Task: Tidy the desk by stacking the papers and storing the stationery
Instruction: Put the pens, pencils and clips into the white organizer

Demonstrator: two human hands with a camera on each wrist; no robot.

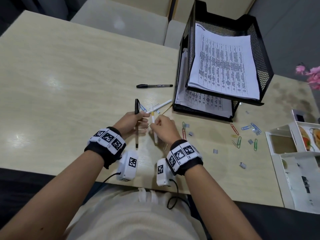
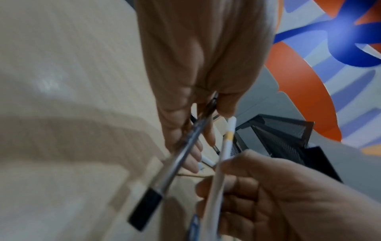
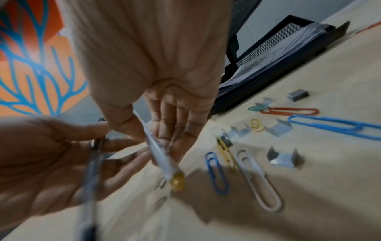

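My left hand [image 1: 138, 121] grips a black-capped pen [image 1: 136, 108] that stands upright above the desk; the left wrist view shows this pen [image 2: 185, 146] running through the curled fingers. My right hand [image 1: 158, 123] pinches a white pen with a yellow band [image 1: 153, 118], close beside the left hand. Its yellow end [image 3: 177, 180] shows in the right wrist view. Another white pen [image 1: 161, 105] and a thin gold refill [image 1: 167, 109] lie just beyond the hands. A black pen [image 1: 154, 86] lies farther back. Printed papers [image 1: 223, 66] sit in the black mesh tray [image 1: 259, 54].
Coloured paper clips [image 1: 239, 142] and loose staple strips [image 1: 242, 165] are scattered on the desk to the right. A white compartment box [image 1: 292, 135] stands at the right edge. Pink flowers [image 1: 311, 75] are at the far right. The wooden desk [image 1: 69, 75] stretches left.
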